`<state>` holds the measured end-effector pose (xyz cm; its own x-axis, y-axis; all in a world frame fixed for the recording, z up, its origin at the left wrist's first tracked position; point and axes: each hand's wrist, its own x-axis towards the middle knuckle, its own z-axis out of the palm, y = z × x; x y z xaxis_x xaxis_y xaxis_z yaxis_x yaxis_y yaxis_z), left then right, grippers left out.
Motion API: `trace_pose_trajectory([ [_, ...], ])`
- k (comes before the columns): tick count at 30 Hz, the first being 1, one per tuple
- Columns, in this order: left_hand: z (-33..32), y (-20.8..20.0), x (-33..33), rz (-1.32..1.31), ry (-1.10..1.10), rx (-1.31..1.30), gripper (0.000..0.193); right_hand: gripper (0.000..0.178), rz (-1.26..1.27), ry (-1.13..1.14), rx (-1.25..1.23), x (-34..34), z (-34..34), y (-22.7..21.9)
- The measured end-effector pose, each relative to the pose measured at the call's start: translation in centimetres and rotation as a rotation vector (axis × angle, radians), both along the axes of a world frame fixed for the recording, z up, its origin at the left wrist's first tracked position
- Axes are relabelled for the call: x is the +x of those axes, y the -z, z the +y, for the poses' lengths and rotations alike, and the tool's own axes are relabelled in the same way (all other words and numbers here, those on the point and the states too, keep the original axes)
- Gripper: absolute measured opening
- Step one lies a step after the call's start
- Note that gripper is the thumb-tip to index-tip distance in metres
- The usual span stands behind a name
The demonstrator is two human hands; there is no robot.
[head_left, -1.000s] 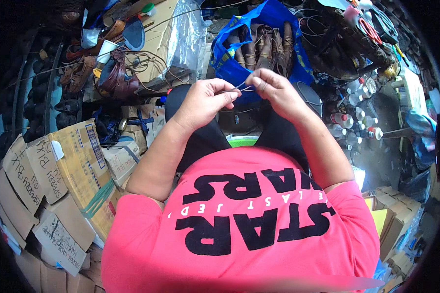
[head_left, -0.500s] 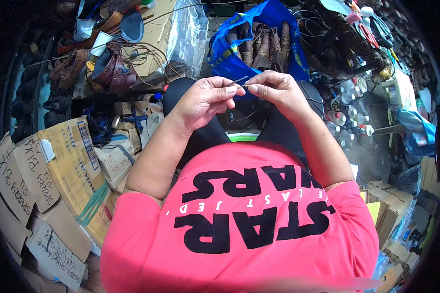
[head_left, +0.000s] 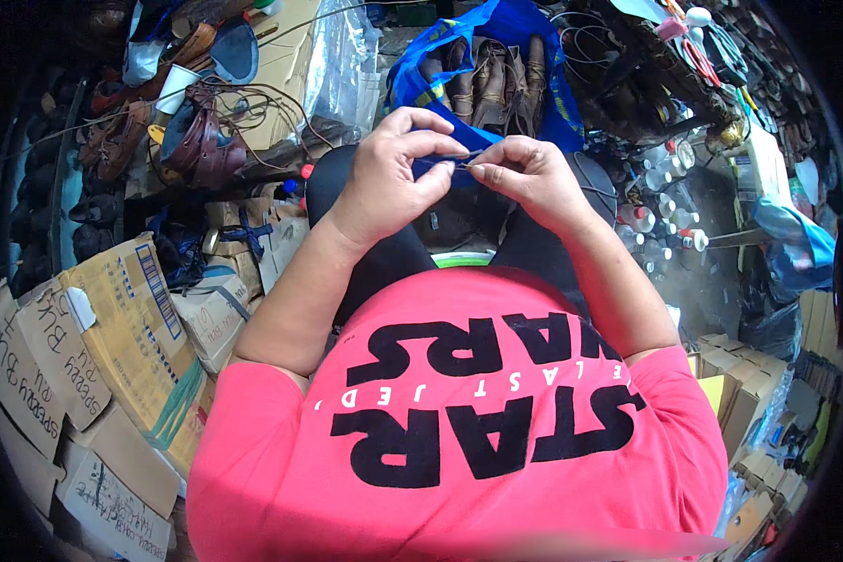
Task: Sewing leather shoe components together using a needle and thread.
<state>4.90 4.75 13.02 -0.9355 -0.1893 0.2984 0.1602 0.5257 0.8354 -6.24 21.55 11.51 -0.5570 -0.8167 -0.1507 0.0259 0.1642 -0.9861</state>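
Both my hands are meeting in front of my chest, above my lap. My left hand is curling in, thumb and forefinger pinching toward the middle; my right hand is doing the same from the other side, fingertips pressed together. Between them I am holding something thin and dark, a thread or fine strand; it is too small to make out what it is or how far it runs. A bit of blue cloth is showing under my left fingers, mostly covered by the hand, and I cannot tell whether it belongs to the bag behind.

Just beyond my hands, a blue bag is standing open with brown shoes packed inside; only their tops are showing. My dark trousers are partly hidden by my pink shirt, which is filling the near part of the view and covering my lap.

Far left, a heap of brown leather shoes with laces is tangling together, single pieces hard to separate. Near left, flattened cardboard boxes are stacking up, cut off by the dark rim. On the right, small white bottles with red caps are clustering, blurred toward the edge.
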Motion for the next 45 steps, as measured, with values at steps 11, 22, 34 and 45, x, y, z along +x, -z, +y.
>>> trace_pose_trajectory([
  [11,0.1,0.2,-0.1,0.003,-0.022,-0.200,0.012,0.010,0.058,-0.009,0.048,0.2,-0.3,-0.1],
  [22,0.6,3.6,-0.4,-0.296,-0.004,1.180,0.017,0.014,0.033,0.003,0.022,0.0,-0.7,0.8],
  [34,-0.8,0.3,-0.5,-0.082,0.084,-0.151,0.012,0.012,0.079,-0.030,0.101,0.1,-0.7,0.3],
  [45,-0.6,0.9,-0.4,-0.034,0.106,-0.232,0.011,0.011,0.013,-0.030,0.115,0.0,-0.6,0.4],
])
